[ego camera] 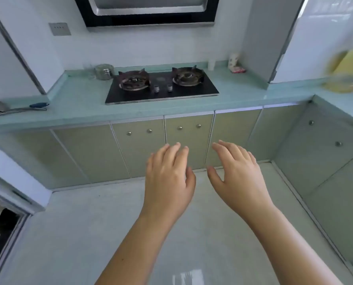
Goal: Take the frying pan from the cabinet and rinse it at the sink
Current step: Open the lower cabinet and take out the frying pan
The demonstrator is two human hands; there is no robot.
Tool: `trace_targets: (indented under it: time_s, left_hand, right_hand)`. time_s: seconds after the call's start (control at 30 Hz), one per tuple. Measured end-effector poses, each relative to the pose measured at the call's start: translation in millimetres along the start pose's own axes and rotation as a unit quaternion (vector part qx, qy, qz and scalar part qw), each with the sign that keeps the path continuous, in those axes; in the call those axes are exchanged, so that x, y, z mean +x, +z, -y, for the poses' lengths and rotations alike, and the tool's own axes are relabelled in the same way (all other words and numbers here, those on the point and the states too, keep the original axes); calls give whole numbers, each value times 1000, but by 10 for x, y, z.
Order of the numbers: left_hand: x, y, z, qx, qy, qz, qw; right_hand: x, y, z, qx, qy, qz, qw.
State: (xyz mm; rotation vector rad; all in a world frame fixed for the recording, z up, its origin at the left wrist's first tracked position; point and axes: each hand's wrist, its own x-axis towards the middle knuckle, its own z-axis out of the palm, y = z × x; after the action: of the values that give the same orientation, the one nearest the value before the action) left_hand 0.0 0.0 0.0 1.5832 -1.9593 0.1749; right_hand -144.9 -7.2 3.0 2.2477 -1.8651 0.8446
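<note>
Both my hands reach forward side by side over the floor, palms down, fingers relaxed, holding nothing. My left hand (168, 177) and my right hand (236, 173) point at the pale green cabinet doors (189, 140) under the counter, all of them closed, each with small round metal knobs (179, 128). The hands are short of the doors and touch nothing. No frying pan and no sink show in this view.
A two-burner gas hob (161, 85) sits in the light green counter (79, 108), a range hood (149, 11) above it. A glass jar (104, 72), utensils (17, 109) at left, small packets (236, 63) and a blurred yellow bottle (347, 73) at right. More cabinets (323, 153) line the right side.
</note>
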Motion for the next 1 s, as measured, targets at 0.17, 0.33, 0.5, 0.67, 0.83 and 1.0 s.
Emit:
trace_targets:
  time_s: [0.17,0.33,0.5,0.67,0.83,1.0]
  left_hand:
    - [292,343,-57,-45,52,1,998]
    - [689,781,-240,-62,85,15,994]
    - [1172,1369,-651,-86,112,56,988]
    - [1769,1899,-1160,-106,117,90,983]
    - [2196,2398,-1533,-102,115,117,981]
    - [2552,2764,-1762,-106,128,132,977]
  right_hand:
    - [141,65,-298,-36,70,-17,997]
    - [364,156,-717,-58,113,-46,991]
    - [657,266,-1352,-63,146,-47,986]
    - [1034,199,-2175,-71,176,-42,981]
    - [1373,219,-2841,-101,163,-58,980]
    - [1588,327,-3257,-125,164,-53,977]
